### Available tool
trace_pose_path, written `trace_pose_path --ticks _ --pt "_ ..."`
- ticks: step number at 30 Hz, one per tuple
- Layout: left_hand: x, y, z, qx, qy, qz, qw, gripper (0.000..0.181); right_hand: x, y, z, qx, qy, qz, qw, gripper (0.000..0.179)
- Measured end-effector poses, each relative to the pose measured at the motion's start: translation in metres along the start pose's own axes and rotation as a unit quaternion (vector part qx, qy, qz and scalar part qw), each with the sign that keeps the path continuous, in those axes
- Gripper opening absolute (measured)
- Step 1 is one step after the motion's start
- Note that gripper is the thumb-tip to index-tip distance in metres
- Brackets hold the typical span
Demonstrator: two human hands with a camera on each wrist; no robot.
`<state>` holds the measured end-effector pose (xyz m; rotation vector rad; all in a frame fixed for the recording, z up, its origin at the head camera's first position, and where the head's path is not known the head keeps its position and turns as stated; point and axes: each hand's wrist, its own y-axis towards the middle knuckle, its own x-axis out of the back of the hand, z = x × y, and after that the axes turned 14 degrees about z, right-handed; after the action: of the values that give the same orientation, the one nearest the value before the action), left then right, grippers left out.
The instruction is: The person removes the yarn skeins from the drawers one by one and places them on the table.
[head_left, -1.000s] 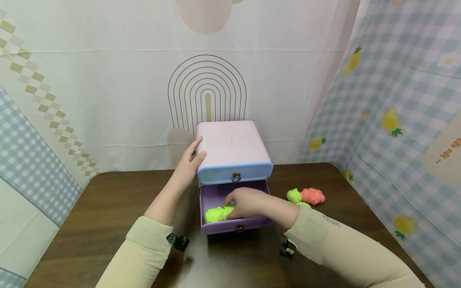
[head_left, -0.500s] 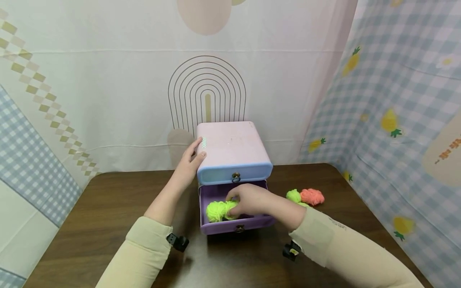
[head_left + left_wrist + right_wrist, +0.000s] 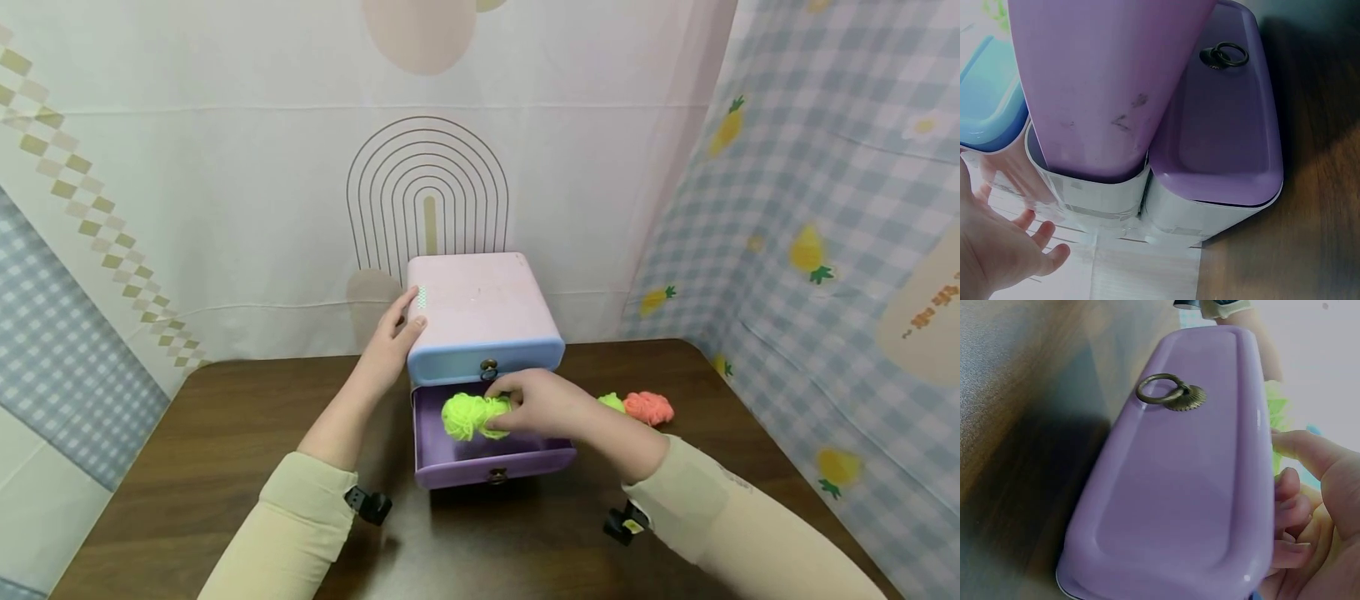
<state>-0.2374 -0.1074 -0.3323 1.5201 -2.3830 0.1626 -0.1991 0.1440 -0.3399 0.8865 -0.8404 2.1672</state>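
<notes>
My right hand (image 3: 543, 402) pinches a neon yellow-green yarn ball (image 3: 467, 415) at its right end, with the thumb and fingers curled on it. It hangs over the pulled-out purple drawer (image 3: 450, 475), higher than the drawer's front wall. In the right wrist view the drawer's front hides most of the yarn (image 3: 1277, 403). My left hand (image 3: 386, 354) rests with extended fingers on the left side of the small drawer cabinet (image 3: 487, 296), fingertips at its pink top edge. Below the open drawer, the left wrist view shows a closed purple drawer (image 3: 1222, 119) with a ring pull.
Coral yarn (image 3: 648, 407) and more yellow-green yarn (image 3: 611, 402) lie on the wooden table (image 3: 262, 417), right of the cabinet and partly behind the right forearm. The blue top drawer (image 3: 450, 364) is closed. A patterned cloth (image 3: 262, 208) hangs behind.
The right hand has lifted the yellow-green yarn from the drawer's front left corner, up and slightly to the right. The left hand stays on the cabinet.
</notes>
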Motion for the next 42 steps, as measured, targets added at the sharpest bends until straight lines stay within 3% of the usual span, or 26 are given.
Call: trace_pose_path --ticks 4,11,20,22,29,35,42 --pt "0.0 -0.001 -0.001 0.002 -0.001 0.0 1.0 0.061 0.006 -0.008 -0.004 -0.004 0.02 -0.013 0.9997 0.038" --pt "0.007 0.019 0.034 0.003 -0.004 -0.007 1.0 0.062 0.02 -0.024 -0.016 0.001 0.04 -0.031 0.9987 0.04" --pt "0.003 0.005 0.006 0.003 -0.012 0.003 0.9999 0.062 0.037 -0.056 -0.04 -0.016 0.055 -0.056 0.9968 0.037" --pt "0.003 0.005 0.007 0.0 -0.012 0.003 0.9999 0.062 0.039 -0.062 -0.047 -0.028 0.059 -0.059 0.9961 0.039" --pt "0.006 0.02 0.037 -0.013 -0.006 -0.012 0.9998 0.062 0.04 -0.084 -0.089 -0.055 0.07 -0.069 0.9936 0.05" --pt "0.006 0.022 0.041 -0.016 -0.004 -0.016 0.9997 0.062 0.035 -0.098 -0.134 -0.076 0.107 -0.063 0.9894 0.055" --pt "0.006 0.022 0.041 -0.011 0.0 -0.017 0.9998 0.061 0.028 -0.114 -0.174 -0.113 0.105 -0.058 0.9863 0.06"
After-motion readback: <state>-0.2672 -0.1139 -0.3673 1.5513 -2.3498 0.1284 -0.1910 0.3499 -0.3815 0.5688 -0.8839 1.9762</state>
